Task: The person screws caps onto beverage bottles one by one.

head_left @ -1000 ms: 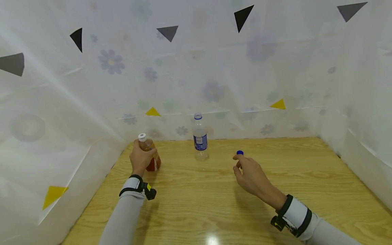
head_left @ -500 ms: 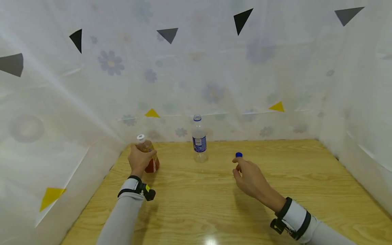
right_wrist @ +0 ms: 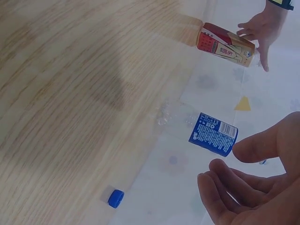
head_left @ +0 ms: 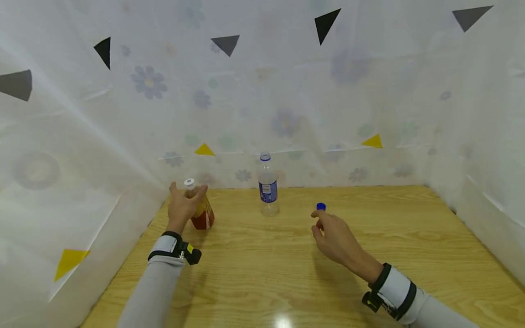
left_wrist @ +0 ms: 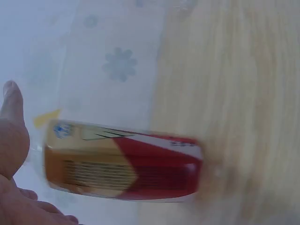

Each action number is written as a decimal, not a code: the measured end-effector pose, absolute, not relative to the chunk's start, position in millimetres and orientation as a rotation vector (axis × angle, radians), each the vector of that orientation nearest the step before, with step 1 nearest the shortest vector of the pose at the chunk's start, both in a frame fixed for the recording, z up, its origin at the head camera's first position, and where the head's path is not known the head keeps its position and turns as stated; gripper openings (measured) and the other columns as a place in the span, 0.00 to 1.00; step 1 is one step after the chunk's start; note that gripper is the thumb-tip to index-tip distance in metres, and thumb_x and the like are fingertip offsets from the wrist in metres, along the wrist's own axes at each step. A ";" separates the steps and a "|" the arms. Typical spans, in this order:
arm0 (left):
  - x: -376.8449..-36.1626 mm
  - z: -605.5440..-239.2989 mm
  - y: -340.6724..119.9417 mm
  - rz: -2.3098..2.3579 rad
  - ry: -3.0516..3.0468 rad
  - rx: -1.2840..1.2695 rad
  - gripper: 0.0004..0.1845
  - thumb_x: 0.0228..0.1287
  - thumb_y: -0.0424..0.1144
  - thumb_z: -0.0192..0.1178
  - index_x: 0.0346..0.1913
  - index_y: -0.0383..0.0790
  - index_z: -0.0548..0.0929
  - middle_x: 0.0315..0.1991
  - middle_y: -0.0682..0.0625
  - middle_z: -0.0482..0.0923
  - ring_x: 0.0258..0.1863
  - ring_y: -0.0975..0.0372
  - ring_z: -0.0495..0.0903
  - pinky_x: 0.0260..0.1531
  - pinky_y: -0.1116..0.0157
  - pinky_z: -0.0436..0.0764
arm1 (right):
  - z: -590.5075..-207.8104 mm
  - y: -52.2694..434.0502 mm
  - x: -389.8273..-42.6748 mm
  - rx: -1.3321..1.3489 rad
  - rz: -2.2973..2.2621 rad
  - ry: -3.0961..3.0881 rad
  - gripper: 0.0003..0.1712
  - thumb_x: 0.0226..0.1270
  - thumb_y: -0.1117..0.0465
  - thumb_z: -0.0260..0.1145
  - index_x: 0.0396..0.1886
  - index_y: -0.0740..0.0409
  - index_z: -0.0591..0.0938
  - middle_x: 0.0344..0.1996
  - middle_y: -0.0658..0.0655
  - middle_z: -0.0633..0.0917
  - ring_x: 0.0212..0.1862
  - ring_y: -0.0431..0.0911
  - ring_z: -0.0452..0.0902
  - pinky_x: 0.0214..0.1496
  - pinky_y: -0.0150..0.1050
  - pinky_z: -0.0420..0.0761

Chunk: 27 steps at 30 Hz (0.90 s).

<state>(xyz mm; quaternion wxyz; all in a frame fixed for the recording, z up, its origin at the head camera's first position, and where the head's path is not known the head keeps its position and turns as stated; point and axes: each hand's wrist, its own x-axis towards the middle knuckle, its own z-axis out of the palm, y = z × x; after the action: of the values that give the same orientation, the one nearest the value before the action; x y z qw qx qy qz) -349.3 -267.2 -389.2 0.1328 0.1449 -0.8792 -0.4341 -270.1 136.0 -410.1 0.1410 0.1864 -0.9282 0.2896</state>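
Note:
A drink bottle with a red and yellow label and a white cap stands upright at the table's left. Beside its upper part is my left hand, thumb and fingers spread. In the left wrist view a gap shows between the hand and the bottle. Near the middle stands a clear bottle with a blue label, its mouth uncapped. My right hand hovers at the right with loosely curled fingers and nothing in them. Just past its fingertips a blue bottle cap lies on the table, as the right wrist view confirms.
The wood-grain table ends at a pale flowered sheet hung behind and along both sides. Black, grey and yellow triangles mark the sheet. The clear bottle stands close to the back edge.
My left hand has let go of the red and yellow bottle, spread its fingers and shifted slightly left. The bottle stays where it was. My right hand has hardly moved.

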 end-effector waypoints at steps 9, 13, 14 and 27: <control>-356.5 -340.6 -229.4 -1.015 -2.210 0.013 0.47 0.69 0.55 0.63 0.82 0.45 0.51 0.77 0.33 0.54 0.77 0.39 0.53 0.75 0.40 0.51 | -414.6 135.1 -268.6 0.548 0.836 -2.674 0.16 0.73 0.65 0.61 0.57 0.64 0.79 0.29 0.50 0.83 0.32 0.41 0.75 0.36 0.40 0.76; -356.9 -321.7 -203.0 -1.028 -2.144 -0.105 0.40 0.73 0.52 0.59 0.81 0.46 0.56 0.79 0.41 0.56 0.78 0.44 0.55 0.76 0.42 0.50 | -413.4 135.1 -268.6 0.554 0.837 -2.665 0.16 0.72 0.66 0.61 0.57 0.64 0.79 0.28 0.50 0.83 0.32 0.41 0.76 0.36 0.41 0.76; -357.5 -318.7 -195.7 -1.032 -2.152 -0.117 0.39 0.73 0.53 0.59 0.80 0.46 0.56 0.79 0.42 0.57 0.78 0.45 0.55 0.76 0.42 0.51 | -412.9 135.0 -268.5 0.556 0.838 -2.662 0.15 0.72 0.66 0.61 0.56 0.64 0.79 0.28 0.50 0.83 0.32 0.41 0.76 0.35 0.41 0.76; -394.0 -340.1 -100.4 -1.130 -2.492 -0.101 0.51 0.65 0.61 0.65 0.81 0.44 0.50 0.75 0.33 0.61 0.71 0.38 0.65 0.68 0.41 0.67 | -407.8 139.2 -270.6 0.567 0.821 -2.642 0.15 0.72 0.67 0.61 0.56 0.66 0.79 0.27 0.51 0.83 0.30 0.41 0.75 0.35 0.41 0.77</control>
<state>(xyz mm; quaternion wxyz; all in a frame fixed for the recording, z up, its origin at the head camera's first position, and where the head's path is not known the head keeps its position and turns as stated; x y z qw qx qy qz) -394.0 -100.4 -340.1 0.2007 -0.0361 -0.8916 -0.4043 -270.6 139.2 -407.8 0.1582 0.1981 -0.9237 0.2871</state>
